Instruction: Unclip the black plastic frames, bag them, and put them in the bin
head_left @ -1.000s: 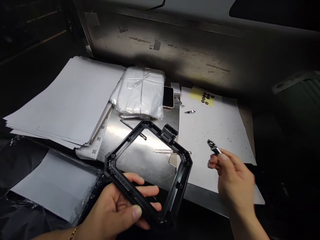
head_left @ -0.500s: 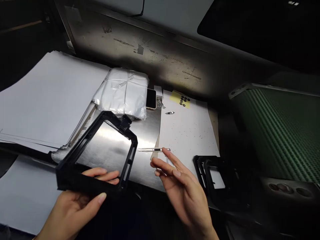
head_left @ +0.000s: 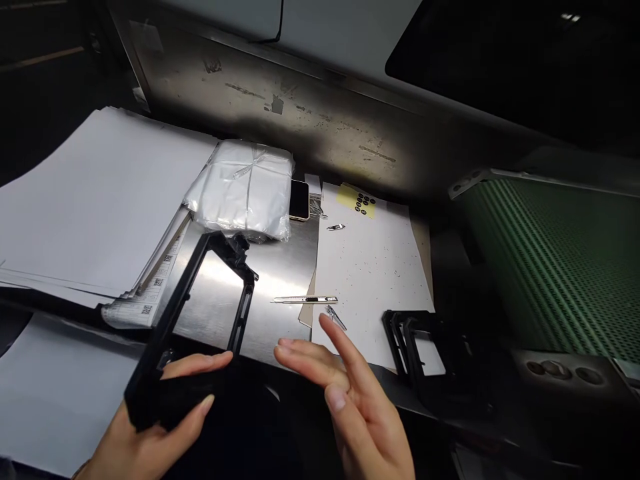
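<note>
A black plastic frame (head_left: 175,310) with cut corners and a small clip-like part at its top is tilted up in my left hand (head_left: 145,433). My thumb lies on its near side and the fingers reach through its opening. My right hand (head_left: 357,400) is apart from it on the right, fingers stretched and the index raised, holding nothing. Beyond that hand lie a slim utility knife (head_left: 305,300) and a small metal tool (head_left: 337,317), its kind unclear. Another small metal piece (head_left: 335,227) rests on the white sheet (head_left: 375,267), among dark specks.
Several similar black frames (head_left: 417,350) stand at the right by the table edge, near a green ribbed conveyor (head_left: 555,267). On the left are stacked white sheets (head_left: 95,207), a bundle of clear plastic bags (head_left: 245,193) and a phone (head_left: 299,200). Yellow paper (head_left: 357,199) bears black round stickers.
The black frame has turned in my left hand, so its opening looks narrower. My right hand has moved down and slightly left, uncovering the knife's end and the small metal tool.
</note>
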Tool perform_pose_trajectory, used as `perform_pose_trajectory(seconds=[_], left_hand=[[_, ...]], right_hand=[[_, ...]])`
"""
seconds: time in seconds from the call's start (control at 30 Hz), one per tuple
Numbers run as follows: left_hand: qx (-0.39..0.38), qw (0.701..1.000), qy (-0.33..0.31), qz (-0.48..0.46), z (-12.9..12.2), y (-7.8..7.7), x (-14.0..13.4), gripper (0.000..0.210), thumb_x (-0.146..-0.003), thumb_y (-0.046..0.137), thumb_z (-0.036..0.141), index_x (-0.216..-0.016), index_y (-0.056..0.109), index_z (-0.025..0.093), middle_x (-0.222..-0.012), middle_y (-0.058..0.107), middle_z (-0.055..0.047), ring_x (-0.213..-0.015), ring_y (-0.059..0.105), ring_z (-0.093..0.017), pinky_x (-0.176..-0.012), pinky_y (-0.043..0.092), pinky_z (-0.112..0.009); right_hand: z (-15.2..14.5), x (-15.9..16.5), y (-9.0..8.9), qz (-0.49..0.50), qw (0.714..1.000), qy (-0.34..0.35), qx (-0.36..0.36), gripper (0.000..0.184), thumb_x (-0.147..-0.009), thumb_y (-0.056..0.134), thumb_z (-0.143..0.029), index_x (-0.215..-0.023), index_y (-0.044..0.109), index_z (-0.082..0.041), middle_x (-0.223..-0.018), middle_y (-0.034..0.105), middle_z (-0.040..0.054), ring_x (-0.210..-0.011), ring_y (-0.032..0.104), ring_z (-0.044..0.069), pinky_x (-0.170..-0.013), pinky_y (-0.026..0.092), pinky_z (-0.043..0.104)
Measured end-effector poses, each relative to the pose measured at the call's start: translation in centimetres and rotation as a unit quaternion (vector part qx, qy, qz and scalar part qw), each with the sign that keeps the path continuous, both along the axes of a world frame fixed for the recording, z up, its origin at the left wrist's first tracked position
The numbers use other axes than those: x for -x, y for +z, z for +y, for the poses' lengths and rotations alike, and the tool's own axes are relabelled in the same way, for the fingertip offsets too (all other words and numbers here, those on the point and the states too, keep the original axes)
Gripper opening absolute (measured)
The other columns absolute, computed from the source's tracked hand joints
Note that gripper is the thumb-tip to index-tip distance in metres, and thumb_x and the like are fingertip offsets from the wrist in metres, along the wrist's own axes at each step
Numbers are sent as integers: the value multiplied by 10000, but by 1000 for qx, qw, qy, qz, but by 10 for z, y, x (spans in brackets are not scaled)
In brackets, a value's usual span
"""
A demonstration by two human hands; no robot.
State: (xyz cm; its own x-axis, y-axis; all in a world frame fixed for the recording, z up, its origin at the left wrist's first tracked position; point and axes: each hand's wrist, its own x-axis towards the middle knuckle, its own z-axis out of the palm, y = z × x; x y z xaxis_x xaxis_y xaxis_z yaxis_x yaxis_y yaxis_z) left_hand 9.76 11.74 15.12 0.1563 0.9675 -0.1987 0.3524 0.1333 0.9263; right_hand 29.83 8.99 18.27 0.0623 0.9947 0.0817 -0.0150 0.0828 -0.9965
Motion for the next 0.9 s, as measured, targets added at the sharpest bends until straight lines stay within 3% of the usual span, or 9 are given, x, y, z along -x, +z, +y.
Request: perform_pose_trajectory(seconds=[0.1, 0.27, 0.33, 0.4, 0.47, 0.57, 0.63, 0.8, 0.9], left_hand=[[-105, 988, -105, 48, 4, -4, -4, 310, -716, 569, 141, -968, 602, 319, -942, 679, 39, -890, 610, -151, -815, 438, -151], [-227, 883, -362, 197, 5, -29, -6, 381, -760, 446, 81, -1051, 558, 299, -822, 661, -15, -702, 588, -172, -638, 467, -252], [-213, 914, -297, 174, 4, -42, -2, 348, -758, 481, 119, -1028, 564, 323, -928, 632, -20, -828, 566, -193, -745, 449, -296], [-141, 981, -114, 76, 7, -51, 5, 352, -730, 563, 244, -1069, 526, 331, -1090, 558, -33, -1034, 473, -240, -901, 362, -377], [24, 994, 67, -83, 16, -54, 12, 419, -702, 576, 404, -1098, 487, 301, -1124, 523, -51, -1095, 421, -268, -936, 325, -420], [251, 908, 150, -302, 30, -51, 20, 272, -748, 503, 454, -868, 566, 218, -710, 560, 1, -662, 542, -143, -639, 471, -277], [288, 866, 187, -364, 34, -50, 23, 259, -751, 521, 430, -734, 567, 175, -506, 401, 67, -403, 347, -43, -411, 372, -178], [325, 804, 265, -420, 22, -65, 33, 287, -686, 605, 434, -744, 568, 155, -463, 309, 100, -349, 212, 1, -330, 249, -142], [358, 775, 289, -434, 13, -76, 39, 333, -618, 651, 466, -718, 560, 162, -426, 303, 105, -309, 212, 6, -304, 220, -140]], right_hand=[[7, -1, -6, 59, 996, 21, 66, 399, -873, 382, -328, -1260, 308, -272, -1123, 580, 47, -1105, 462, 186, -947, 299, 434], [25, 15, -27, 206, 956, 118, 173, 527, -770, 546, -407, -1201, 314, -211, -1040, 603, 100, -879, 600, 173, -702, 451, 300], [29, 23, -34, 238, 947, 114, 185, 336, -829, 472, -348, -1103, 360, -190, -756, 646, 27, -534, 602, 96, -487, 410, 202], [31, 28, -39, 253, 940, 125, 194, 235, -852, 415, -350, -1010, 390, -178, -613, 612, -17, -345, 497, 51, -375, 322, 160], [35, 31, -42, 258, 925, 180, 213, 237, -840, 416, -384, -966, 390, -184, -606, 610, -14, -326, 481, 51, -355, 310, 155], [59, 26, -44, 132, 917, 326, 189, 307, -830, 358, -474, -967, 417, -205, -629, 621, -4, -433, 561, 97, -427, 395, 199], [93, 16, -49, -63, 930, 343, 118, 359, -824, 328, -507, -889, 508, -202, -657, 627, 9, -589, 605, 137, -565, 450, 263], [215, -22, -80, -335, 939, 78, 27, 273, -782, 484, -403, -877, 536, -152, -1036, 522, 120, -1059, 414, 262, -909, 263, 454], [267, -34, -98, -416, 909, 38, 5, 266, -769, 538, -355, -927, 533, -141, -1080, 491, 88, -1064, 406, 248, -898, 277, 473]])
